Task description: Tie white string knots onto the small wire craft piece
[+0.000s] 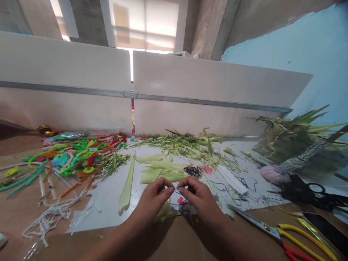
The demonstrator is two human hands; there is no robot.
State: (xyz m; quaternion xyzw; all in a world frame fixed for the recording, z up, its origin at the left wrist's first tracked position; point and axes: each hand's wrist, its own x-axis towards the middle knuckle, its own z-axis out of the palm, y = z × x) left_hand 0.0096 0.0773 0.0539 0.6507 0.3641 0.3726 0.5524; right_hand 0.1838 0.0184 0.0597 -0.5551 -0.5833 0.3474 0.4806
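Note:
My left hand [156, 197] and my right hand [197, 197] meet over the near edge of a white sheet [108, 203]. Both are closed in a pinch, fingertips almost touching, on something thin between them that I cannot make out. Under the hands lie dark thread loops [181, 208], a small red bit [179, 199] and a green leaf strip [163, 212]. Pale green leaf strips [160, 170] lie just beyond the fingers. A long leaf strip [127, 185] lies to the left of my left hand.
A heap of coloured pipe cleaners [73, 156] and white string [51, 214] lie at left. Leaf cuttings [187, 145] spread at the back. Yellow-handled scissors [282, 233] and black scissors [307, 192] lie at right, beside a leaf bundle [296, 141]. White partition panels [190, 94] close the far side.

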